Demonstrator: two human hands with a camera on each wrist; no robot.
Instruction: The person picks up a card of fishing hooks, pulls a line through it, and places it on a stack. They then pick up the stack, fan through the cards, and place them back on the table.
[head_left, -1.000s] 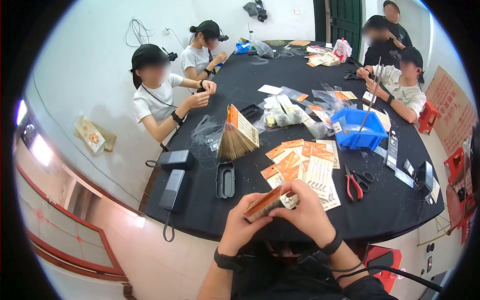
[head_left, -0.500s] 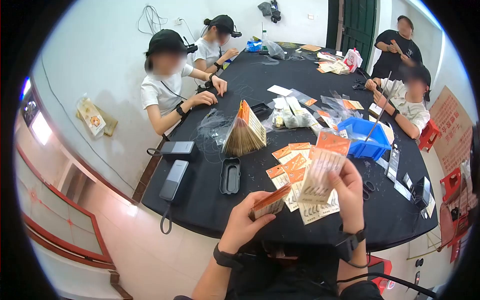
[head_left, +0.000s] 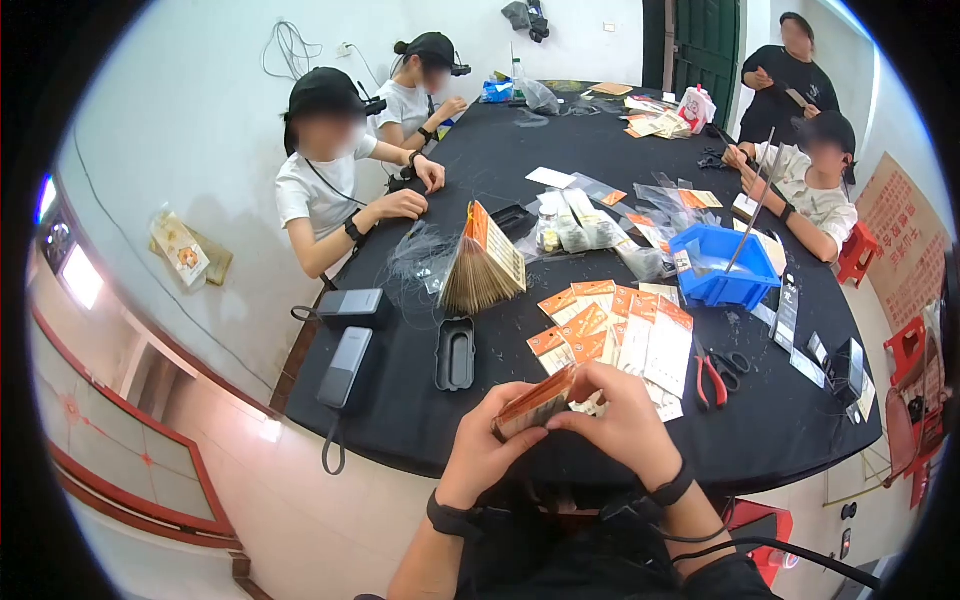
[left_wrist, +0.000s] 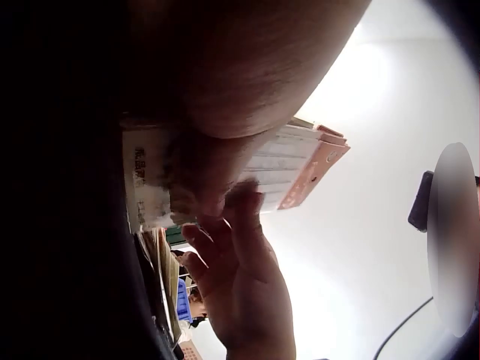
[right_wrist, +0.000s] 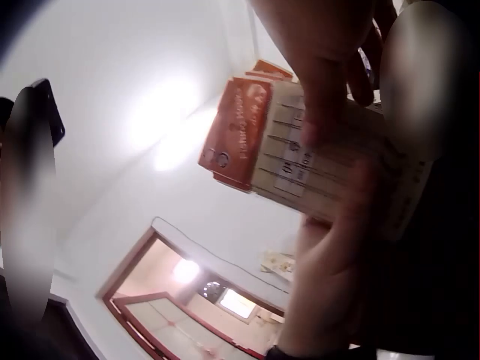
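A thick stack of fishing hook cards [head_left: 533, 410] with orange headers rests in my left hand [head_left: 478, 445], its thumb across the front face. My right hand [head_left: 628, 425] pinches the stack's right side, thumb on the front card and fingers behind it. In the right wrist view, the top card [right_wrist: 240, 131] shows its orange header and hooks tied on lines in rows. The left wrist view catches my right hand [left_wrist: 251, 289] reaching up to the stack's edge. Beyond my hands, a fan of similar cards [head_left: 585, 325] lies on the black-clothed table [head_left: 400, 430].
A standing bundle of cards [head_left: 485, 265] and a black tray [head_left: 456, 355] lie left of the fan. Red-handled pliers [head_left: 712, 380], scissors [head_left: 733, 370] and a blue bin [head_left: 722, 268] are to the right. Two power banks [head_left: 345, 368] sit at left. Other people sit around the table.
My right hand took a card off the stack, carried it right and laid it on the fan's right side, then came back to the stack. My left hand kept its hold.
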